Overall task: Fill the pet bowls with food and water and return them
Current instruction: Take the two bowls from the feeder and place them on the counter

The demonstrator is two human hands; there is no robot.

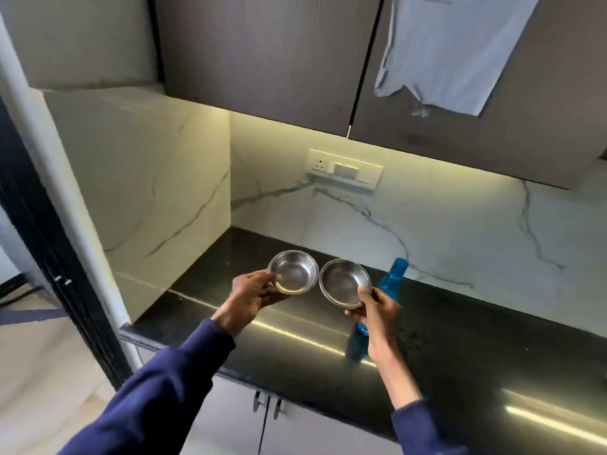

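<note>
Overhead, the dark wall cupboards point(262, 54) take the most room, and a sheet of paper point(453, 50) hangs on one of their doors. Under them is the white marble wall point(460, 224) with a socket plate point(345, 170), and then the black counter point(460, 349), which shines from the lamp strip. On this counter stands a blue bottle point(392, 277), partly hidden behind the right hand point(381, 310); whether it has water inside, I cannot tell. No pet food is in the view. The two steel bowls are both held in the air above the counter, side by side, with their rims just beside each other; I cannot say if they touch. The left bowl point(293, 272) is held by the left hand point(249, 293), the thumb lying on the near rim and the other fingers curled under it, so it is a pinch on the edge. The right bowl point(343, 284) is held in the same manner by the right hand, thumb on the rim and fingers below. Both bowls are shiny inside and look empty and dry. By my judgement the task is only at its beginning: the bowls are brought to the counter but not yet put down, nothing is filled, and the filling with food, the filling with water and the carrying back all remain to do.
</note>
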